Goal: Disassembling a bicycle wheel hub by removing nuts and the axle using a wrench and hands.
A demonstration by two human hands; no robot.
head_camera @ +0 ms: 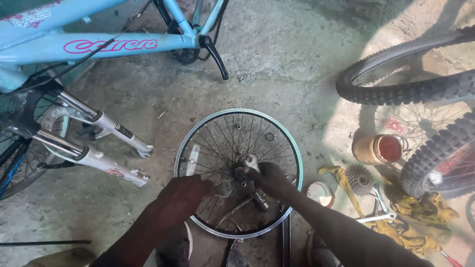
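Observation:
A bare bicycle wheel rim [184, 143] with thin spokes lies flat on the concrete floor. Its hub [240, 173] is in the middle. My right hand [272, 179] is closed around a flat spanner [251, 162] whose head sits at the hub. My left hand [184, 194] is closed around a grey metal part [223, 188] just left of the hub. A dark axle piece [261, 200] lies among the spokes below the hub.
A light blue bicycle frame [99, 45] with a silver suspension fork [99, 158] stands at the left. Knobbly tyres [405, 91] lie at the right, with an open tin of red grease [378, 149], a cog cluster [358, 179], spanners [381, 205] and yellow rags [420, 207].

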